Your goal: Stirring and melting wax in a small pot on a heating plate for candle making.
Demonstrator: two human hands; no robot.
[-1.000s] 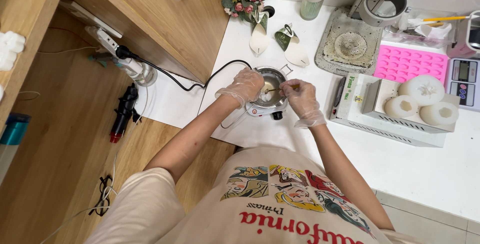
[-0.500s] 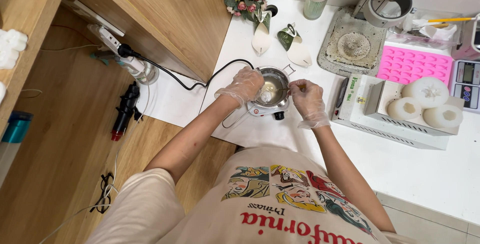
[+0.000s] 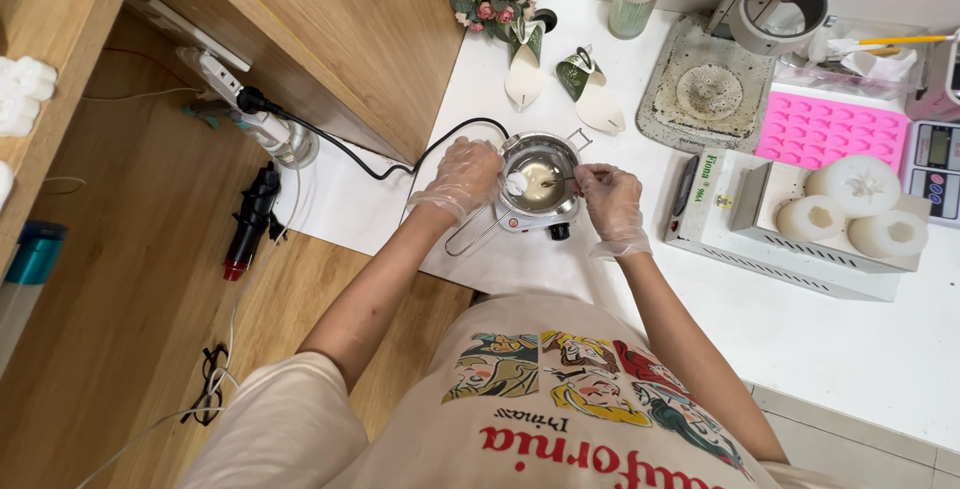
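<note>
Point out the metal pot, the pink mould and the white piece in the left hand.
metal pot [image 3: 545, 186], head view, pale liquid inside
pink mould [image 3: 830, 130], head view, middle of its face
white piece [image 3: 516, 184], head view, its round face

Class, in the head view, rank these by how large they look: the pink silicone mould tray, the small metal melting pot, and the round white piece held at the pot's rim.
1. Pink silicone mould tray, largest.
2. Small metal melting pot.
3. Round white piece, smallest, pinched in the gloved left hand.
All lie at about the same distance from the camera, so the order is safe.
</note>
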